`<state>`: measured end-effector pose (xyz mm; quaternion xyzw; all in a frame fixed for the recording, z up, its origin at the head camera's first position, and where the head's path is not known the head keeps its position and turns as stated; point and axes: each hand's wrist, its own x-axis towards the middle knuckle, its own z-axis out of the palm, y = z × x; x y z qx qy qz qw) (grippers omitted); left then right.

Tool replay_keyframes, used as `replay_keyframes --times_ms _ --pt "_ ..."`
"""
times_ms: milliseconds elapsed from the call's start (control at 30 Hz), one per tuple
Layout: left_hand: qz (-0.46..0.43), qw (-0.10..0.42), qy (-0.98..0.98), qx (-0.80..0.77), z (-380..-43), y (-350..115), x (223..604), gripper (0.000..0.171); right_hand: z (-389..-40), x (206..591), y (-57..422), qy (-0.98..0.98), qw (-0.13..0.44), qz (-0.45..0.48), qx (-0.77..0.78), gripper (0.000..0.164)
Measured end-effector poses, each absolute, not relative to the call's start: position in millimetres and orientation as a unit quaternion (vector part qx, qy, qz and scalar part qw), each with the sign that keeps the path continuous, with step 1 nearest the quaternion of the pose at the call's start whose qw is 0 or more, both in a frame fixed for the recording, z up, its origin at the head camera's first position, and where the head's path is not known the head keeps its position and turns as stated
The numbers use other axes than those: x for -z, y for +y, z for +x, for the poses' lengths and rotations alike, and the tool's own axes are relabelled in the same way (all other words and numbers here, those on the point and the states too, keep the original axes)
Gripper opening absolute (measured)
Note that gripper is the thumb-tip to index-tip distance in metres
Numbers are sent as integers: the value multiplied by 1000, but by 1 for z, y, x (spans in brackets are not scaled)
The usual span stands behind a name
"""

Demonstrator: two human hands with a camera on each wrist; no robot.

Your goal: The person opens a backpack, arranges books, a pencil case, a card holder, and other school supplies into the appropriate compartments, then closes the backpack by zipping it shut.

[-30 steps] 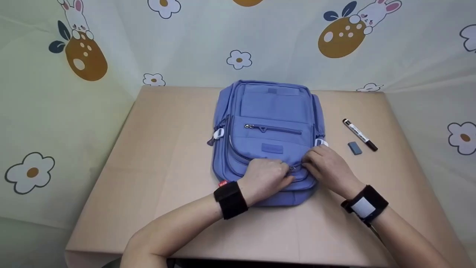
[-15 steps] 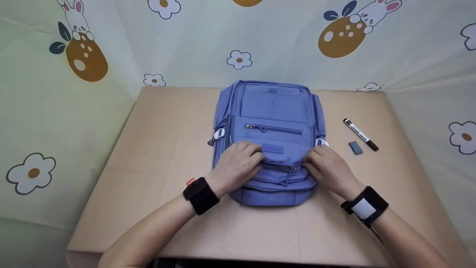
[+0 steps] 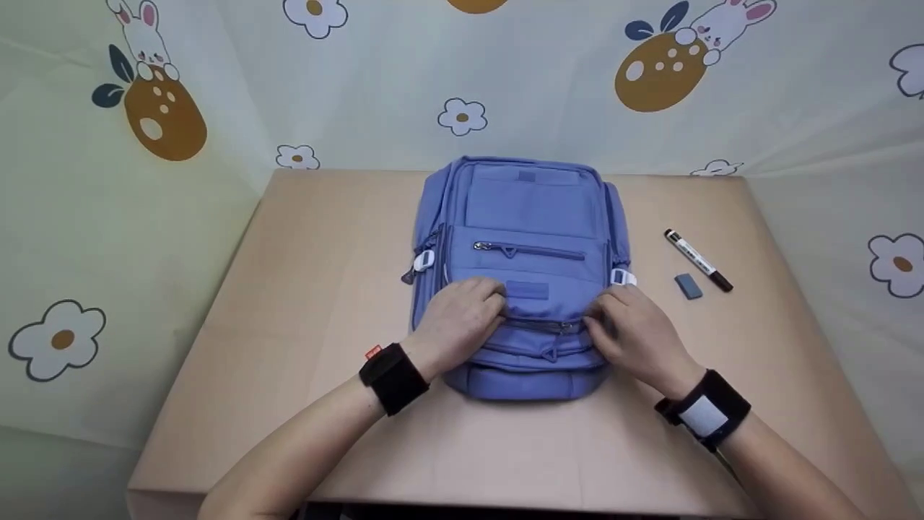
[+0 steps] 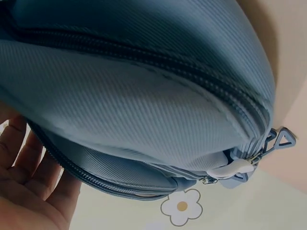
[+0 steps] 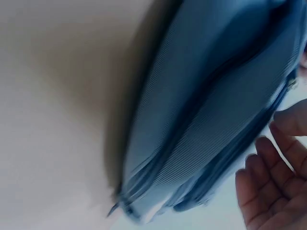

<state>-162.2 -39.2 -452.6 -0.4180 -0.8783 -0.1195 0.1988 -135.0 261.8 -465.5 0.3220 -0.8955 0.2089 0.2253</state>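
Observation:
A blue backpack [image 3: 534, 206] lies on the table with its front face up. My left hand [image 3: 460, 318] grips the left side of the front pocket; in the left wrist view its fingers [image 4: 41, 175] curl at a zipped edge, their tips partly hidden. At the pocket's right end my right hand [image 3: 642, 336] pinches the fabric with thumb and forefinger, though the right wrist view is blurred there. Between the hands sits a zipper slider [image 3: 567, 328], apart from both, with a triangular pull [image 3: 550, 352] below it.
A black-and-white marker [image 3: 698, 260] and a small blue-grey eraser [image 3: 688, 286] lie right of the backpack on the tan table [image 3: 332, 289]. White buckles [image 3: 424, 261] sit on the backpack's sides. Patterned curtain walls [image 3: 361, 94] stand behind and at both sides.
My left hand has let go near the zipper slider and moved left and up to the pocket's left side. The right hand has stayed at the right end, shifting only slightly.

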Motion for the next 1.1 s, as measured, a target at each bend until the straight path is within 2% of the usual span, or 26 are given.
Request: replay_keyframes --times_ms 67,200,267,467,700,867,1100 --pt "-417 192 -881 116 -162 -39 452 6 -129 462 255 -904 223 303 -205 14" --pt "-411 185 -886 109 -162 -38 451 8 -120 458 240 -929 189 257 -190 31" --pt "-411 181 -887 110 -162 -37 451 8 -117 457 235 -940 172 233 -180 32" --pt "-416 181 -883 123 -161 -37 452 8 -115 459 229 -951 147 194 -190 19" --pt "-414 183 -882 131 -160 -37 453 9 -115 460 236 -939 158 220 -213 8" --pt "-408 173 -888 121 -160 -37 453 9 -116 461 251 -939 154 230 -206 8" --pt "-405 174 -892 100 -159 -36 451 10 -123 463 271 -950 167 188 -184 14"
